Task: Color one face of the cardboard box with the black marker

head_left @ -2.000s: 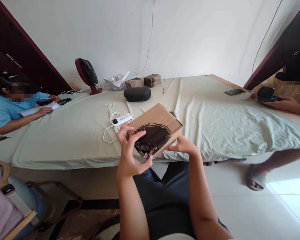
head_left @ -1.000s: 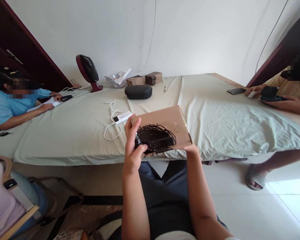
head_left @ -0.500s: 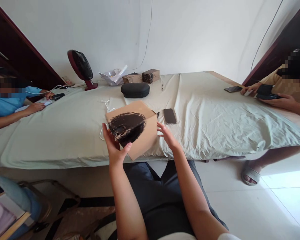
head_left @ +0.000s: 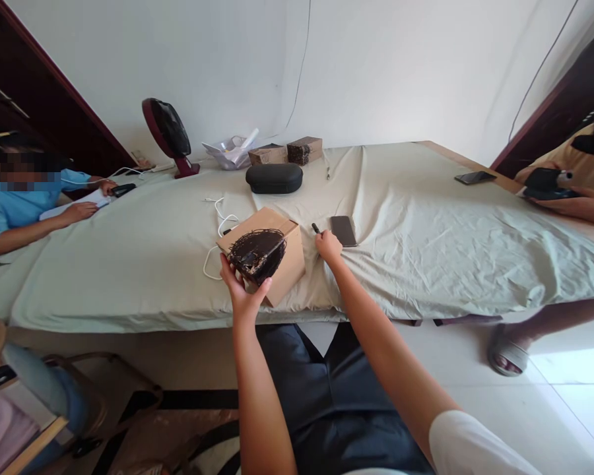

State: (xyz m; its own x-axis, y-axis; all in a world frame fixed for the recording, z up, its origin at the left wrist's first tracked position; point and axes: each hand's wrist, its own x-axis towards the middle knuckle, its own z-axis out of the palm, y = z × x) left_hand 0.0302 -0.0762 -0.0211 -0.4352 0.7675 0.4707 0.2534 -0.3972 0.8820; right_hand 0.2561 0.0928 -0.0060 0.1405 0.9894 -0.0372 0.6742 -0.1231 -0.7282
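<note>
The right hand (head_left: 328, 245) has left the box (head_left: 267, 258) and closes on a pen (head_left: 316, 229); the left hand (head_left: 241, 290) alone grips the box.

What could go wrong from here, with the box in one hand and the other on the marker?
1. The cardboard box rests tilted near the table edge, held only by the left hand; it might slip off.
2. The right hand closes on the black marker right beside the phone, which could get nudged.
3. The white cable lies by the box and may snag.

Bright daylight, glare patch on floor at right, soft shadows, wide-angle bending at edges
</note>
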